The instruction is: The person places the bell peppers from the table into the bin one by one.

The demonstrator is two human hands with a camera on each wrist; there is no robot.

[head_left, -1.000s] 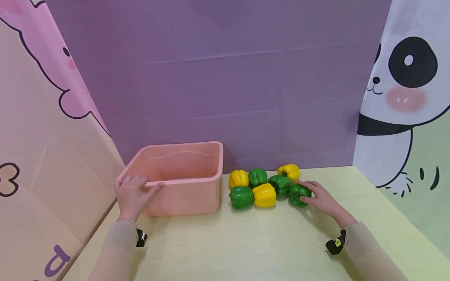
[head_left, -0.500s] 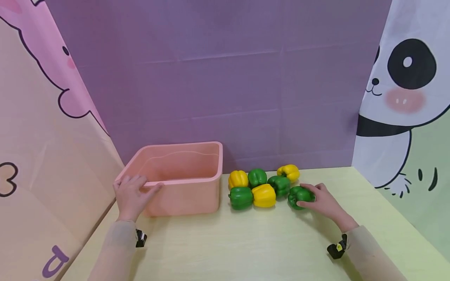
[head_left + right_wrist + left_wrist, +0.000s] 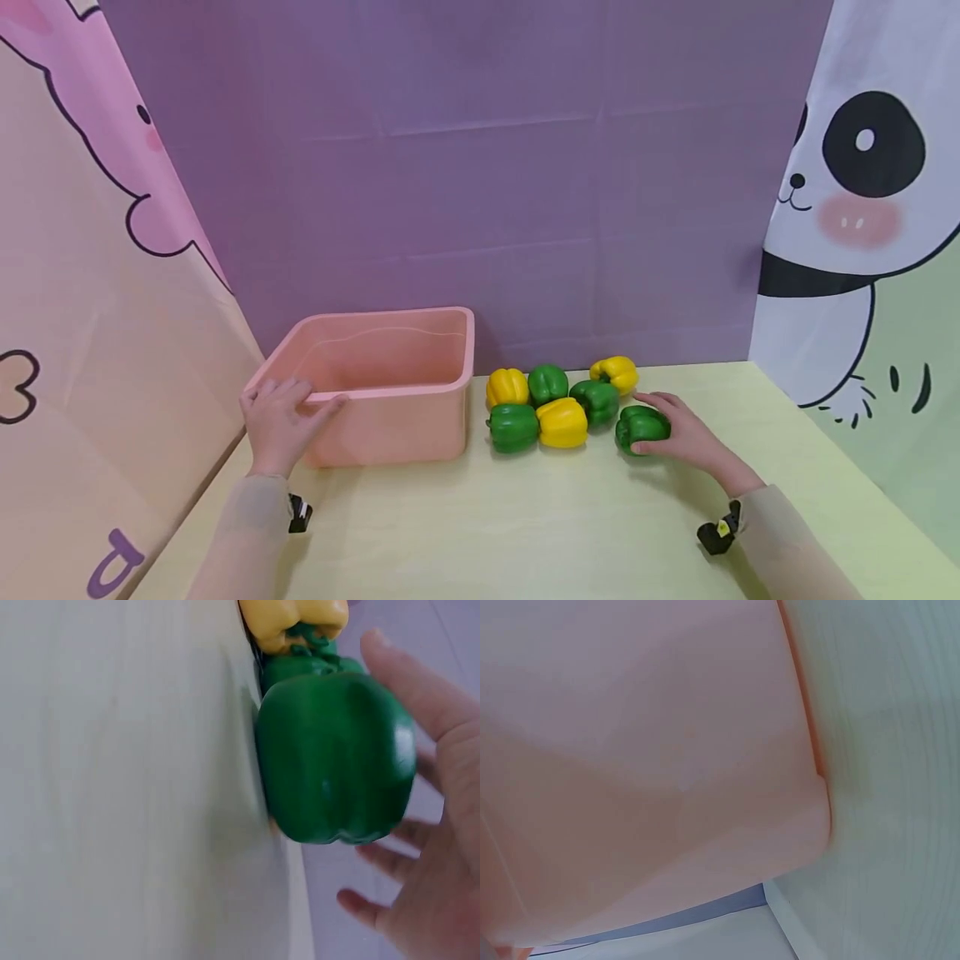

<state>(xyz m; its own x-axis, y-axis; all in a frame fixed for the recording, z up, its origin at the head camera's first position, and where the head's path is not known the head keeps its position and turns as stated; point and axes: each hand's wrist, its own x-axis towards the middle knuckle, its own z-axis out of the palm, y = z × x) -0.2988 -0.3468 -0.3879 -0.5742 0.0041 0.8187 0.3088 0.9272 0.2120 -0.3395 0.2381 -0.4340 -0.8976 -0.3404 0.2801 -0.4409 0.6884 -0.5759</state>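
My left hand (image 3: 279,425) holds the near left rim of a pink plastic bin (image 3: 397,429), with its thumb lying along the front edge. In the left wrist view the bin's smooth wall (image 3: 667,750) fills most of the picture. At the right end of a group of bell peppers, my right hand (image 3: 686,433) has thumb and fingers around a green bell pepper (image 3: 642,428). From the right wrist, this green pepper (image 3: 334,761) lies on its side between the thumb (image 3: 412,682) and the spread fingers.
Left of the held pepper lie yellow bell peppers (image 3: 562,422) and green bell peppers (image 3: 513,428), close together beside the bin. One yellow pepper (image 3: 617,374) sits farthest back. A purple backdrop (image 3: 525,208) rises behind the pale table (image 3: 480,533), with printed panels at both sides.
The green pepper at my right hand has turned, its end swinging away from my palm toward the left. My left hand has stayed on the bin's rim. The head view has tilted slightly up.
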